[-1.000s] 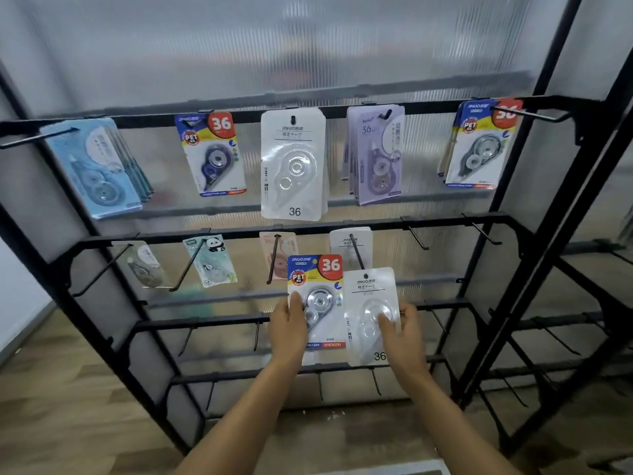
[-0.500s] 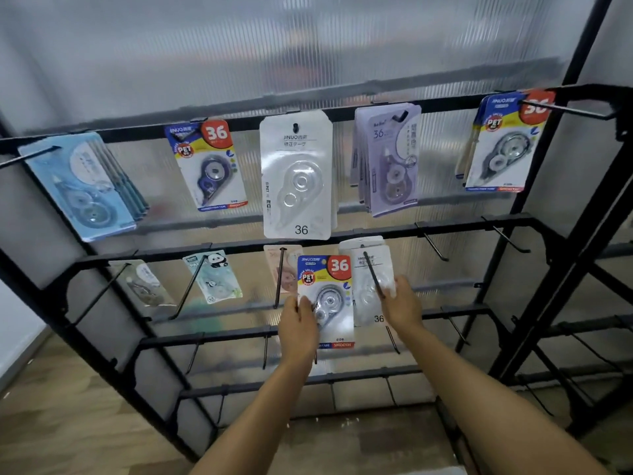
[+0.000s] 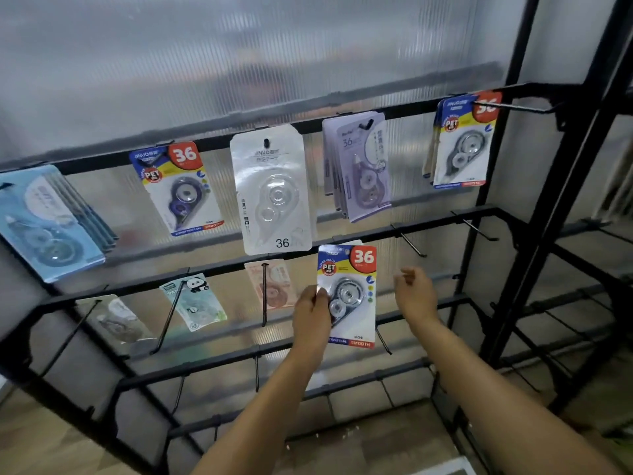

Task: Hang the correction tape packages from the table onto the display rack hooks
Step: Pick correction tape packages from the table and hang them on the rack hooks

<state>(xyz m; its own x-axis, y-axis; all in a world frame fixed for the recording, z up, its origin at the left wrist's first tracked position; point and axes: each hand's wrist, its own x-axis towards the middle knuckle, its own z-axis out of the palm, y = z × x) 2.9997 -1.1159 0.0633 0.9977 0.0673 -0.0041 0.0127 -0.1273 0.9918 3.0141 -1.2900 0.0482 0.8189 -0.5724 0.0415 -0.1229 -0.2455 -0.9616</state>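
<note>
My left hand (image 3: 310, 320) grips the left edge of a correction tape package (image 3: 358, 269) with a blue and yellow card and a red "36" badge. It is held upright in front of the second rail of the black display rack (image 3: 428, 222). Its top edge reaches that rail and covers the hook and the white package behind it. My right hand (image 3: 416, 293) hovers just right of the package, fingers apart, holding nothing. Two bare hooks (image 3: 409, 240) (image 3: 474, 229) stick out of the same rail further right.
The top rail carries a light blue stack (image 3: 48, 221), a blue "36" package (image 3: 178, 190), a white package (image 3: 270, 190), a purple stack (image 3: 359, 166) and another "36" stack (image 3: 460, 142). The second rail holds a clear package (image 3: 113, 317), a panda one (image 3: 193, 301) and a pink one (image 3: 270, 286).
My right hand pushed the white package onto a second-rail hook and let go. My left hand carried the "36" package right and up, in front of it.
</note>
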